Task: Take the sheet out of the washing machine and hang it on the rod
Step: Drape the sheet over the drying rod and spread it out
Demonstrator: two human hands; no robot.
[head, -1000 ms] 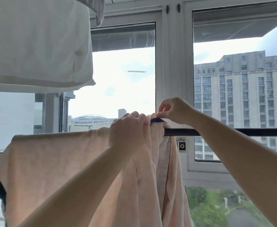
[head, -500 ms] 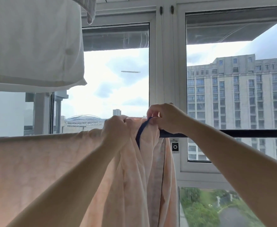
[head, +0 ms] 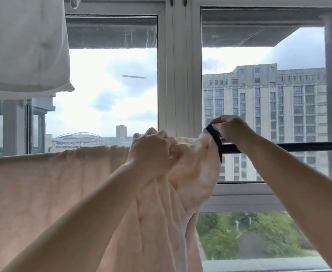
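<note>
Rod and sheet mostly out of sight

The dark rod (head: 298,146) shows bare only at right, running off the right edge; leftward it is buried under the peach sheet (head: 43,193), which is cut by the left and bottom edges. The left hand (head: 151,152) sinks its fingertips into bunched cloth. The white hanging laundry (head: 24,46) is cropped top and left

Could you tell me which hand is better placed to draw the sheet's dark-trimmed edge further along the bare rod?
Probably the right hand: it pinches the dark-trimmed edge of the sheet beside the bare rod. The left hand grips bunched fabric.
</note>
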